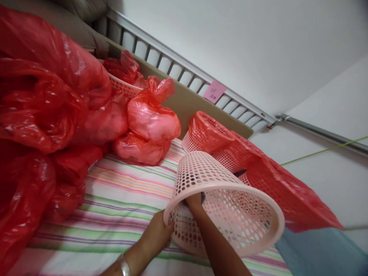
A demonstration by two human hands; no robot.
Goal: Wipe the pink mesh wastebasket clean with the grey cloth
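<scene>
Front basket (227, 186) was pale pink w/ rows of holes; plastic bags (153, 119) red; sheet (115, 207) white w/ grn, purple, pink & orange stripes; note (214, 91) pink.

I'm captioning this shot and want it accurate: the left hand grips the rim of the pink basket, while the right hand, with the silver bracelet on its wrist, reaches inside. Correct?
Not quite. The head view shows the silver bracelet on the left wrist. The left hand does grip the pink basket by its rim, and the right hand reaches inside.
</scene>
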